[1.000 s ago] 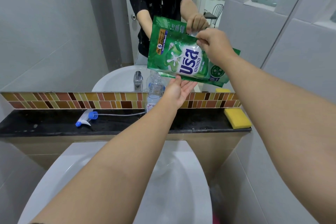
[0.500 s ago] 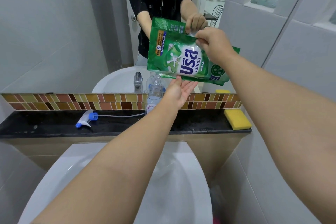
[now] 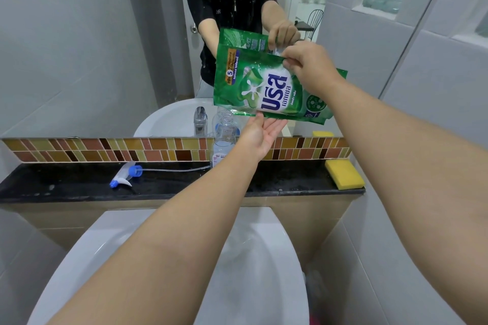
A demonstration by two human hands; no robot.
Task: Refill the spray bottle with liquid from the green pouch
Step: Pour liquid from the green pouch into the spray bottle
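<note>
A green pouch (image 3: pixel 261 87) hangs turned on its side in front of the mirror. My right hand (image 3: pixel 309 67) pinches its upper edge. My left hand (image 3: pixel 260 137) is palm up under its lower edge, fingertips touching it. Just below the pouch's left end stands the clear spray bottle (image 3: pixel 223 137) on the black ledge, its neck uncapped, a little liquid at its bottom. The bottle's white and blue spray head (image 3: pixel 124 177) lies on the ledge to the left, its thin tube stretched toward the bottle.
The black ledge (image 3: pixel 66 187) runs under a tiled strip and a mirror showing a person's reflection. A yellow sponge (image 3: pixel 343 174) lies at its right end. A white basin (image 3: pixel 253 266) is below my arms. A chrome tap (image 3: pixel 200 120) is beside the bottle.
The pouch and both hands have barely shifted; the hold is the same.
</note>
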